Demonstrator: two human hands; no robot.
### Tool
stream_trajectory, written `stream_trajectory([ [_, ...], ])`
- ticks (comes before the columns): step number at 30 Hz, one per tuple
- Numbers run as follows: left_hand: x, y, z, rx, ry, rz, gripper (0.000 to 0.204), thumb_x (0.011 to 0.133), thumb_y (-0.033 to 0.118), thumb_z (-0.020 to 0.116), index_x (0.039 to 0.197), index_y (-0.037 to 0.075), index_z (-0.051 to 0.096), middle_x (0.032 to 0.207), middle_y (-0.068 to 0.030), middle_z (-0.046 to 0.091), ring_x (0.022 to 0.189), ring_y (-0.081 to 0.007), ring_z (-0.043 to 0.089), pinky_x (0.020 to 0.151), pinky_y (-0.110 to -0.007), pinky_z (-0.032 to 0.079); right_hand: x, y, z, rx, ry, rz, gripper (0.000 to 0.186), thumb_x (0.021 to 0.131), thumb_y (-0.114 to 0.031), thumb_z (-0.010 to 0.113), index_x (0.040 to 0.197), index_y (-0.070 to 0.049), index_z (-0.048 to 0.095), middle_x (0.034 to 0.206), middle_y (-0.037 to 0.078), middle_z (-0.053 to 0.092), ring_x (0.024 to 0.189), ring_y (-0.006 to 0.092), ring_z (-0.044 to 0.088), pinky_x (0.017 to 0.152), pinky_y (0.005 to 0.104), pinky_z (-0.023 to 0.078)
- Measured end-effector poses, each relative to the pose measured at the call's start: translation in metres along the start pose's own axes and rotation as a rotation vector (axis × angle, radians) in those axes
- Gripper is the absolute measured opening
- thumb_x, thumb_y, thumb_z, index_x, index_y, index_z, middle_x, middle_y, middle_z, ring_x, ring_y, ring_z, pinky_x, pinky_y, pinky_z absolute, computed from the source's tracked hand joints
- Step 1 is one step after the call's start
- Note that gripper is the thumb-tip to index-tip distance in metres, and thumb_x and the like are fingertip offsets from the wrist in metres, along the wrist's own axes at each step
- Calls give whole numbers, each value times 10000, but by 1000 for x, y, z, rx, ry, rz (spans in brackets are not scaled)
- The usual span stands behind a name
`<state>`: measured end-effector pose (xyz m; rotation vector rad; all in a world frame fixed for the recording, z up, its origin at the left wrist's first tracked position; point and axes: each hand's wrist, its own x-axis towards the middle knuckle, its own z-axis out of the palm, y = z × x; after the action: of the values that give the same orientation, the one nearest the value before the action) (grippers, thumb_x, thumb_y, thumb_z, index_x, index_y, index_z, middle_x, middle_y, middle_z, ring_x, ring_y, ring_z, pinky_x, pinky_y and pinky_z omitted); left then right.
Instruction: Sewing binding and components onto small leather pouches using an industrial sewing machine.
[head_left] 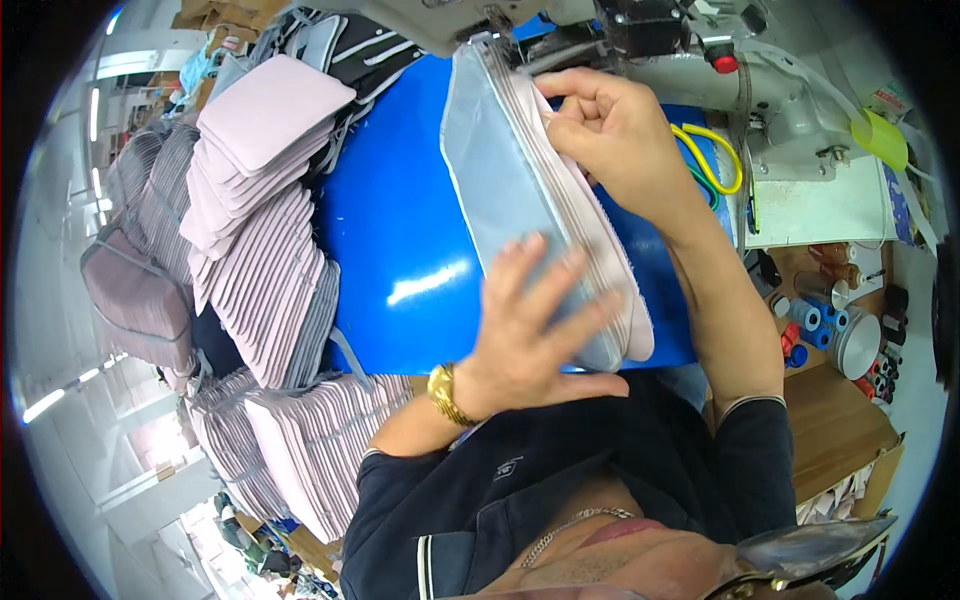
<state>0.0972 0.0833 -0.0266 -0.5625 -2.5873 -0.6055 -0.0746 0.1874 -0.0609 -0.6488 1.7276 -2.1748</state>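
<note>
A long fabric piece point(515, 200), with a blue-grey face and a pale pink side, lies under the sewing machine's head, its far end at the needle area. My left hand point(530, 330) has its fingers spread over the near part of the piece; they are slightly smeared by motion. A gold watch is on that wrist. At the far right of the piece, my right hand point(615, 135) pinches the pink edge point(535, 100) between thumb and curled fingers. Just right of this hand lie scissors with yellow handles point(725, 160).
Stacked pink fabric panels point(260, 120) lie on the left of the blue tabletop point(390, 240), with tied bundles point(300, 440) below them. The grey sewing machine point(800, 110) spans the back and right. Thread spools point(810, 315) sit at right, above a cardboard box point(840, 430).
</note>
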Motion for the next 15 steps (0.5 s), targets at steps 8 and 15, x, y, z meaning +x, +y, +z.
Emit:
stream_trajectory([
  [8, -21, 16, -20, -43, 71, -67, 442, 642, -44, 772, 1073, -4, 687, 1031, -135, 649, 844, -291, 630, 726, -344, 531, -25, -18, -1, -298, -35, 20, 349, 839, -111, 661, 1148, 46, 625, 662, -7, 585, 573, 45, 532, 502, 215, 406],
  [15, -6, 15, -22, -75, 64, -16, 384, 646, -42, 767, 1023, -9, 705, 992, -126, 662, 820, -264, 630, 694, -322, 531, -104, -40, -3, -26, -86, 303, 327, 854, -53, 677, 1162, 35, 612, 660, -22, 552, 568, 20, 501, 503, 186, 385],
])
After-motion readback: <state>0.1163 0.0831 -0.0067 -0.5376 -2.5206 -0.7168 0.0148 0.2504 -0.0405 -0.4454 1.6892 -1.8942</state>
